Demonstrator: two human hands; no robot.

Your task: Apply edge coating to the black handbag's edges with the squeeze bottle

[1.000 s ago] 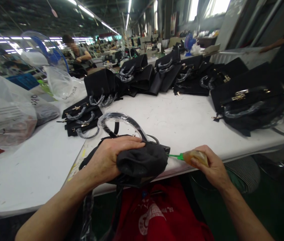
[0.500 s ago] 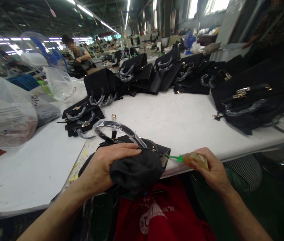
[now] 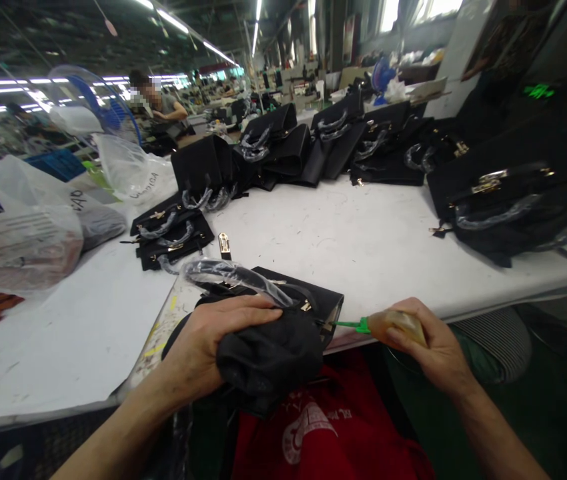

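A black handbag [image 3: 308, 301] with plastic-wrapped handles lies at the near edge of the white table [image 3: 363, 240]. My left hand [image 3: 213, 337] is closed round a bunched black cloth [image 3: 268, 353], pressing it on the bag's near side. My right hand [image 3: 426, 337] grips a small amber squeeze bottle [image 3: 396, 325]. Its green nozzle [image 3: 348, 325] points left and touches the bag's right edge.
Several black handbags [image 3: 283, 143] stand in a row along the far side, and a big one [image 3: 508, 193] lies at the right. Flat black bags [image 3: 173, 230] and a gold clasp [image 3: 224, 243] lie left of centre. Plastic sacks [image 3: 28, 227] fill the left. A person sits far back.
The bag's handles have tipped down towards the table and the bag lies flatter. My left hand with the cloth has slid a little nearer to me. The bottle stays at the bag's right edge.
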